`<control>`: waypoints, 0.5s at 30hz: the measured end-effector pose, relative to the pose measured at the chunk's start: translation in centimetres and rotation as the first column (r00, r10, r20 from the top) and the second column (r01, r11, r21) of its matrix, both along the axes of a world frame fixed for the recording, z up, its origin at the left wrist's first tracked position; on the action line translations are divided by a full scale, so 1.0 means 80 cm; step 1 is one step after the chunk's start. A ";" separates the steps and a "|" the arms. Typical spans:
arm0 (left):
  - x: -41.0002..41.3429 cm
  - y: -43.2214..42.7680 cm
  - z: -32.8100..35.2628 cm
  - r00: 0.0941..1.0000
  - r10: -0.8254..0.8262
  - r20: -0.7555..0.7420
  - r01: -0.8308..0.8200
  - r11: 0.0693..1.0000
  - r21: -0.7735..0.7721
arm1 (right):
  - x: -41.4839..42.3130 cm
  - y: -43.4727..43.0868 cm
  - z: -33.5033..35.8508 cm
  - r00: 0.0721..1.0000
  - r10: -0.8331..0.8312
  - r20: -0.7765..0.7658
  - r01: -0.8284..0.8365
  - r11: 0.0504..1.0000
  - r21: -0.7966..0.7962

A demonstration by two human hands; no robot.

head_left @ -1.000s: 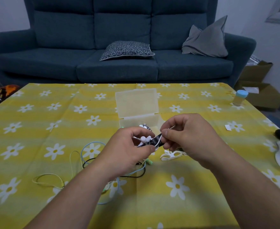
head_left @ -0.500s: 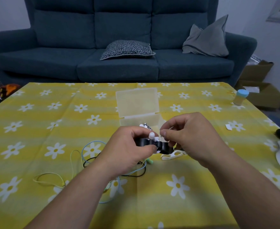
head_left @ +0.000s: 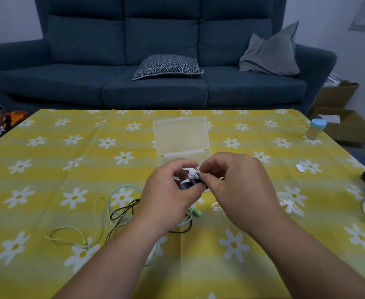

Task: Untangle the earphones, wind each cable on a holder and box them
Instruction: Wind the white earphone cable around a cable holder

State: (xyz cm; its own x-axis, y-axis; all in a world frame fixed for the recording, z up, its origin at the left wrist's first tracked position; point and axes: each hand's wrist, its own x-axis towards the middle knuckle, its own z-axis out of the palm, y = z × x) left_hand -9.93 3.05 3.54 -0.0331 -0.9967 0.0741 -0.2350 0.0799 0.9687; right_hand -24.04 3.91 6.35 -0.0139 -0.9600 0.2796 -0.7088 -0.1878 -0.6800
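Left hand (head_left: pixel 168 193) pinches black holder (head_left: pixel 186 186), right hand (head_left: pixel 235 182) pinches white earbud (head_left: pixel 192 175) | held just near of box (head_left: pixel 181 134) | advice: seat tail snugly, keep tension.

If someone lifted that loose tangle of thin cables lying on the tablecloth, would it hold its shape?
Probably not: the tangled cables lie in slack loops, so they look floppy. Being thin, they are likely light. Overlapping strands may drag each other along.
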 end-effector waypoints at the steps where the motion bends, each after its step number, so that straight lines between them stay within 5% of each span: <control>1: -0.001 0.000 0.000 1.000 0.004 -0.013 -0.005 1.000 -0.006 | 0.002 0.001 -0.001 1.000 -0.006 0.018 0.007 1.000 -0.028; 11: 0.002 0.002 0.011 0.985 0.038 -0.168 -0.039 0.999 -0.004 | 0.010 0.001 -0.001 0.933 0.000 0.360 -0.009 1.000 0.022; 15: 0.007 0.004 0.015 0.969 -0.001 -0.246 0.009 0.999 0.032 | 0.004 -0.001 0.002 0.926 0.042 0.376 -0.051 0.999 0.013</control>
State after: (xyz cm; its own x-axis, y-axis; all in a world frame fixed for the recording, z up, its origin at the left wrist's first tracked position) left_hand -9.38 3.38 4.72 -0.0228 -0.9986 0.0477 0.0113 0.0475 0.9988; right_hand -23.69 3.83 6.51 -0.0688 -0.9680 0.2412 -0.3916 -0.1962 -0.8990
